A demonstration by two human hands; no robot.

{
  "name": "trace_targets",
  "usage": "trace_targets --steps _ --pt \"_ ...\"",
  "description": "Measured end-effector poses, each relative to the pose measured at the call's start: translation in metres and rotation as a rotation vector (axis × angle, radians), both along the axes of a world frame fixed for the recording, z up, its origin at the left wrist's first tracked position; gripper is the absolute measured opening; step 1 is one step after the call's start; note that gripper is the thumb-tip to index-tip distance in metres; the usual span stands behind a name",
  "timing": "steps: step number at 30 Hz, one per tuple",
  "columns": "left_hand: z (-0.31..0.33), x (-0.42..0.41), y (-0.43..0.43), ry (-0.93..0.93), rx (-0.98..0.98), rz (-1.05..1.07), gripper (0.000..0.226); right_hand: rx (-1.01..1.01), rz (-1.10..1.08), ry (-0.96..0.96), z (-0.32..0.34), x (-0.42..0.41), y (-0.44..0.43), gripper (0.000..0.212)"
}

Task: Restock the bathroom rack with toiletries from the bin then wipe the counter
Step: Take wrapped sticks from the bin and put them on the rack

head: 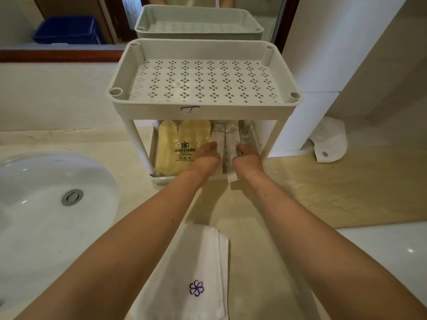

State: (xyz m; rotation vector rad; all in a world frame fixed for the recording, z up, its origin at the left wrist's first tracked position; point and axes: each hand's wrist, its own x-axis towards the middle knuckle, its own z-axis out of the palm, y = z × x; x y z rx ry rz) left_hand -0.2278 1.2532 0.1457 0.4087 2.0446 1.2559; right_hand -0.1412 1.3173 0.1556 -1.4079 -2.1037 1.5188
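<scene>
Beige marble counter [288, 181] runs under both forearms, with a white sink [46, 181] off to the left of the left hand [208, 157]. Straight ahead stands a white plastic two-tier rack [203, 109], and both hands reach into its lower shelf [161, 180], beneath the perforated top shelf [203, 82].

The left hand lies with its fingers fairly straight, tips resting where the yellow packets [171, 146] meet the first white sachet [218, 135]. The second white sachet [231, 139] lies between the two hands, its near end poking over the shelf's front edge. The right hand [248, 155] is curled, knuckles up, against that sachet; I cannot tell whether it actually pinches it.

Near the elbows lies a folded white towel [196, 262] with a purple flower emblem. Right of the right hand, a crumpled white cloth [330, 139] sits by the wall. Beyond the left hand, the mirror [69, 10] reflects a blue bin [67, 30].
</scene>
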Motion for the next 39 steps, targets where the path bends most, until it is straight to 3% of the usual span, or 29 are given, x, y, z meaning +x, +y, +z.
trace_targets --steps 9,13,15,18,23,29,39 --pt "0.014 -0.001 -0.011 -0.115 0.016 -0.083 0.054 0.293 0.210 -0.255 0.010 0.011 -0.005 0.056" --pt "0.039 0.012 -0.033 -0.115 0.025 -0.084 0.063 0.238 0.197 -0.158 0.031 0.032 -0.026 0.064" --pt "0.053 0.024 -0.050 -0.140 0.051 -0.095 0.058 0.210 0.191 -0.137 0.047 0.045 -0.039 0.065" --pt "0.082 0.044 -0.079 -0.182 0.057 -0.043 0.045 0.127 0.148 -0.104 0.072 0.068 -0.064 0.060" --pt "0.127 0.070 -0.140 -0.261 0.085 0.005 0.042 -0.023 0.031 -0.038 0.105 0.103 -0.111 0.050" --pt "0.138 0.084 -0.198 -0.254 0.123 0.091 0.033 -0.161 0.010 0.078 0.119 0.113 -0.161 0.044" --pt "0.147 0.098 -0.282 -0.209 0.174 0.430 0.026 -0.285 0.298 0.144 0.135 0.081 -0.214 0.034"
